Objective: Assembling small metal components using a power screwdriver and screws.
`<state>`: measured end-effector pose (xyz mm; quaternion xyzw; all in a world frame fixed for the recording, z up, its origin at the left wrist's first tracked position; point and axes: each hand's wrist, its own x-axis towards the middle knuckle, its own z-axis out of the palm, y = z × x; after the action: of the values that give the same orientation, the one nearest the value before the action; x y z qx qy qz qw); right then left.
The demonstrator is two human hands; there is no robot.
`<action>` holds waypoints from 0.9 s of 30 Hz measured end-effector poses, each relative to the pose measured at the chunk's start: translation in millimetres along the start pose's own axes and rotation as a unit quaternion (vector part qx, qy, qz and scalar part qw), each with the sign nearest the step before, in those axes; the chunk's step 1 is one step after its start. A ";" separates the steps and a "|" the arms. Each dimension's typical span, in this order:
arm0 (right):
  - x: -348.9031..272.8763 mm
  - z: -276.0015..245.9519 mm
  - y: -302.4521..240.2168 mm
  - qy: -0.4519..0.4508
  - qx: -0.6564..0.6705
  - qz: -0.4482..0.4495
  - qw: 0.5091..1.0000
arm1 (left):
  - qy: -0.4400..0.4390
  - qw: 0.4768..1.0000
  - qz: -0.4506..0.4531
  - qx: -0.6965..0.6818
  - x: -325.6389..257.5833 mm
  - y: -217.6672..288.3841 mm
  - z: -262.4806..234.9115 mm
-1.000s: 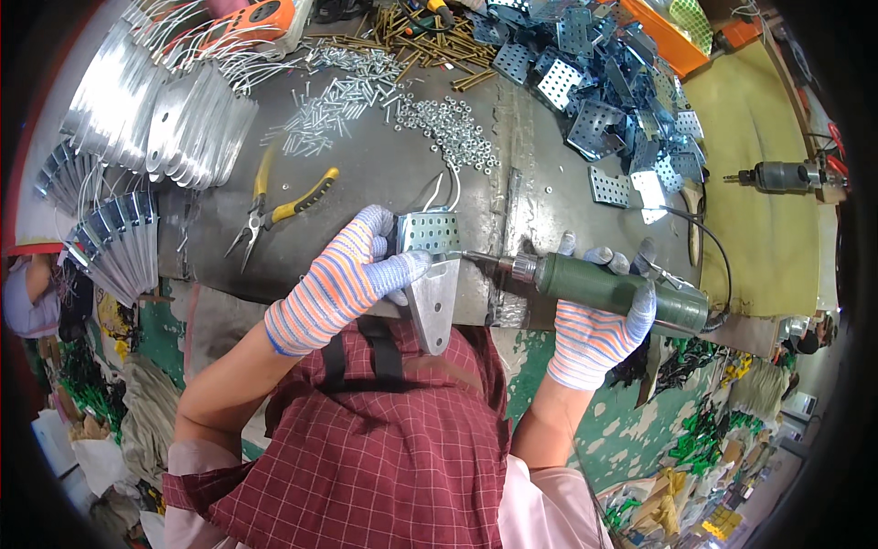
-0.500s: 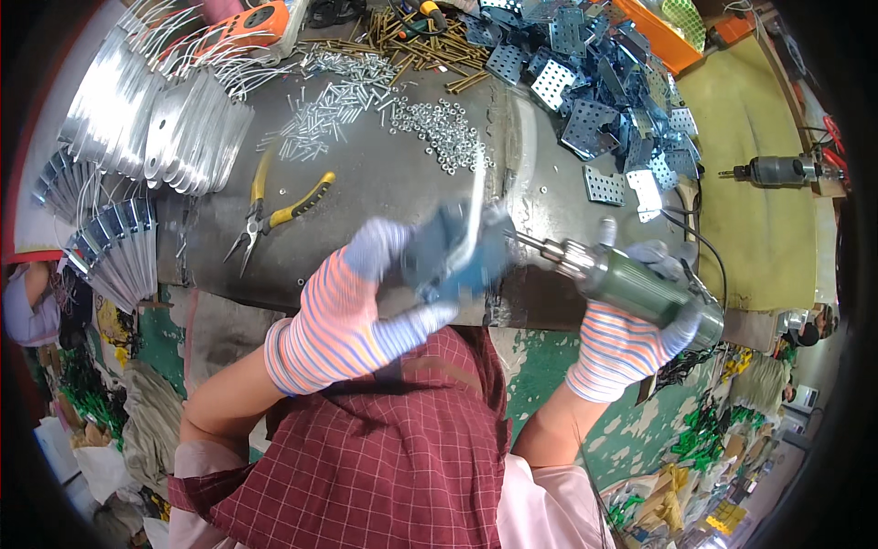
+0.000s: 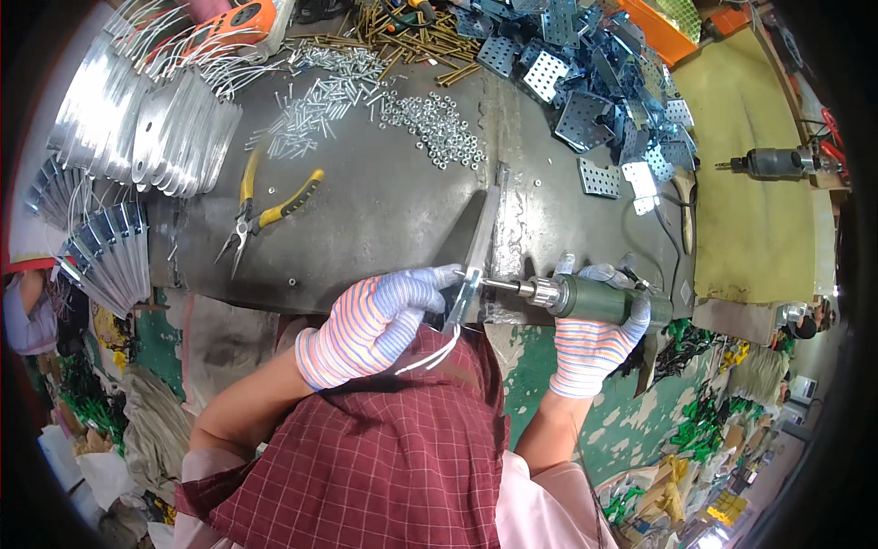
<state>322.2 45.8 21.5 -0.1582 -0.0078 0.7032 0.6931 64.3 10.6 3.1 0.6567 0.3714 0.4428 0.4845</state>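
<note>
"Metal blade (image 3: 484, 233) edge-on over the bench (image 3: 366, 220), left hand (image 3: 366, 331) clamped by the fingers on its lower end!"

"And the right hand (image 3: 594, 343)?"

"Fingers curled round the green driver (image 3: 604, 304), its bit (image 3: 501, 285) pointing at the blade. Whether it's seated, I can't tell."

"Fastening step, you'd reckon?"

"I would! Next move calls for a firm pinch and the bit held square to the metal."

"Farther out?"

"White wires (image 3: 442, 355) dangling over the checked apron (image 3: 366, 457), pliers (image 3: 241, 224) lying leftward, nuts (image 3: 434, 128) and perforated plates (image 3: 583, 119) beyond!"
</note>
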 end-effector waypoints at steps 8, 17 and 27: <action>1.1 -6.7 -9.0 0.012 -0.006 -0.011 1.000 | 0.040 0.997 0.021 0.069 11.0 10.0 15.7; 4.9 -10.3 -9.3 0.007 0.024 -0.004 1.000 | 0.025 0.999 -0.033 0.007 4.3 7.5 21.2; 7.7 -9.6 -10.2 -0.007 0.033 -0.001 0.999 | 0.085 0.983 -0.114 -0.118 2.5 12.8 32.5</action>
<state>334.5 51.7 13.1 -0.1309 0.0103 0.7031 0.6988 96.5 -0.4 11.5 0.5084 0.4290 0.4798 0.5721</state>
